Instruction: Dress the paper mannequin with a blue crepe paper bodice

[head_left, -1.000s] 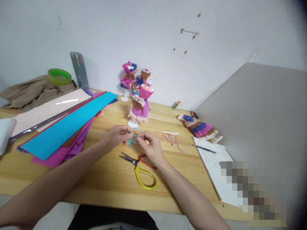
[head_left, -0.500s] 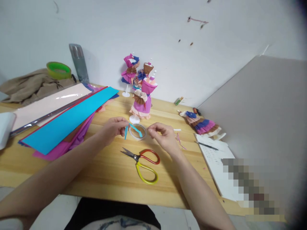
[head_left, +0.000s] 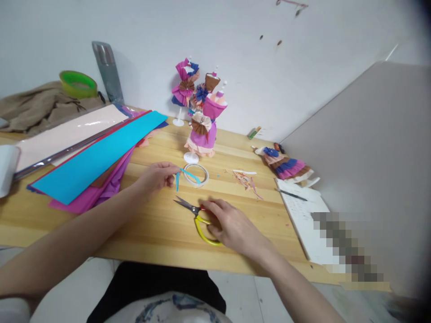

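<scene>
A blue strip [head_left: 177, 183] is pinched at its bend by the left hand [head_left: 162, 175], seemingly so both ends stay free. Scissors [head_left: 195, 211] are partly covered by the right hand [head_left: 230, 222], handles toward it, presumably for easy reach; whether they are gripped cannot be told.

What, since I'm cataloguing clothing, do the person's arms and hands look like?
The left hand and right hand are bare: no gloves, rings or watch visible. A pale edge, probably a sleeve, shows on the left arm; none on the right arm.
</scene>
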A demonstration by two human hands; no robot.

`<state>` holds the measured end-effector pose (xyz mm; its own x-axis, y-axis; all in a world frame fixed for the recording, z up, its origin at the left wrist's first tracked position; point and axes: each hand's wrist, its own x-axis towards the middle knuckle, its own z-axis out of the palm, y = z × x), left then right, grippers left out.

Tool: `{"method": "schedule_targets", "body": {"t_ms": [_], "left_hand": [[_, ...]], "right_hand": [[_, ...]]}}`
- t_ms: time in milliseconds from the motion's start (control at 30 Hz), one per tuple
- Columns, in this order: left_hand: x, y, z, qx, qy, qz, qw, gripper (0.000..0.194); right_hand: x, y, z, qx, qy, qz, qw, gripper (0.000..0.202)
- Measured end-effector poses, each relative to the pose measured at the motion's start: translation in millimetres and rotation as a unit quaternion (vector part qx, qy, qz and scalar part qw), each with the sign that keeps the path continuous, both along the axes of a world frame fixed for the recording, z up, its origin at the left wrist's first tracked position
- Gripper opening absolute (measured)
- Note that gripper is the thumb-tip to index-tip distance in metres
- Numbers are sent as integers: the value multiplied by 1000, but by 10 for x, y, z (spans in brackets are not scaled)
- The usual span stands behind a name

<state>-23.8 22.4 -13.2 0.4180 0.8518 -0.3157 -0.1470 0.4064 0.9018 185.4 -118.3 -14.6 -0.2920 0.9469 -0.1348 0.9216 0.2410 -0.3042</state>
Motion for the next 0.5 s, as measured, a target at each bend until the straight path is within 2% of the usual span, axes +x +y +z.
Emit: {"method": "schedule_targets", "body": {"t_ms": [100, 167, 233, 333, 433, 500], "left_hand": [[-13, -12, -34, 0, -8, 5, 1000, 12], [-24, -21, -36, 1, -13, 10, 1000, 14], [-34, -31, -25, -2, -22, 18, 1000, 15], [-39, -52, 8, -17, -48, 28, 998, 14], [-38, -81, 36, -30, -69, 36, 997, 14], [-49, -85, 42, -28, -68, 40, 997, 14]], "right_hand": [[56, 28, 11, 6, 56, -14, 998, 65], [89, 55, 3, -18, 133, -18, 991, 55], [116, 84, -31, -62, 238, -26, 969, 44], [155, 148, -88, -105, 382, -40, 917, 36], [201, 242, -94, -131, 449, -30, 883, 42], [230, 302, -68, -125, 460, -23, 879, 43]]}}
